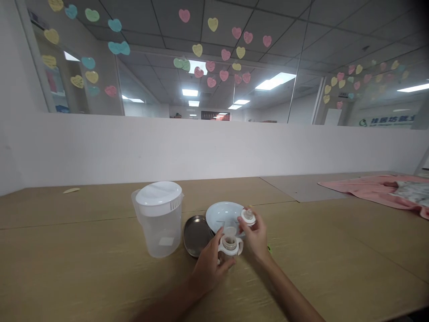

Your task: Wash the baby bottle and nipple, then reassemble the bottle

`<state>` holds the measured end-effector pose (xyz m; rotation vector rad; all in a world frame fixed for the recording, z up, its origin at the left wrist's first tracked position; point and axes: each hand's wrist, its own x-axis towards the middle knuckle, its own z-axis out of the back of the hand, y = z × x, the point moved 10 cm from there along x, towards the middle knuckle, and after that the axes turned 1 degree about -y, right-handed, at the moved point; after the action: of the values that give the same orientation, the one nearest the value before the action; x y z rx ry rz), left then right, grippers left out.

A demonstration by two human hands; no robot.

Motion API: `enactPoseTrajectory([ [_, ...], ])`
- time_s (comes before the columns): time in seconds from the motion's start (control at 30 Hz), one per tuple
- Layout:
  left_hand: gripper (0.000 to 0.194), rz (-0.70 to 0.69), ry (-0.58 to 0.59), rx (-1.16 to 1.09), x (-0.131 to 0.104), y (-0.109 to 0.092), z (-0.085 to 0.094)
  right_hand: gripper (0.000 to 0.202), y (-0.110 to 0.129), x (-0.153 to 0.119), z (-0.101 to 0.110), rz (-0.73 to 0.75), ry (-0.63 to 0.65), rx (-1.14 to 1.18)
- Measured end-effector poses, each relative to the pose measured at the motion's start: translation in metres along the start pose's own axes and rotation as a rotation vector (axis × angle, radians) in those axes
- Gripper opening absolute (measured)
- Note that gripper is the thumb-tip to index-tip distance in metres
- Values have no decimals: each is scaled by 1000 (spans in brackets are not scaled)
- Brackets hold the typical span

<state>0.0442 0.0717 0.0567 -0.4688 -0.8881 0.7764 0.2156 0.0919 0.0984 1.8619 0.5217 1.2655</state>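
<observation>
A person's left hand [208,264] wraps a small bottle [229,251], mouth up and uncovered, just in front of a white bowl [216,214] on a wooden table [100,277]. The right hand [258,237] pinches a white teat cap [248,218] by its rim, apart from the bottle and a little above it. From where I stand, steadiness matters most here: keep the bottle upright, grip below its neck, and keep fingertips off the teat and the open mouth.
</observation>
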Motion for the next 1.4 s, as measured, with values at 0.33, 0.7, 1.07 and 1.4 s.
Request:
enactPoseTrajectory([
  [0.33, 80, -7, 23, -41, 1, 2, -3, 46, 1, -21, -42, -179, 371, 189],
  [0.7, 79, -2, -11, -15, -1, -1, 2, 38, 25, -19, -21, 255, 125, -243],
  [1.07, 78, -5, 5, -18, 1, 3, -1, 53, -20, 16, 17, -260, -147, 456],
  [1.4, 75, -13, -16, -7, 0, -1, 3, 50, -50, 13, 17, -327, -157, 361],
])
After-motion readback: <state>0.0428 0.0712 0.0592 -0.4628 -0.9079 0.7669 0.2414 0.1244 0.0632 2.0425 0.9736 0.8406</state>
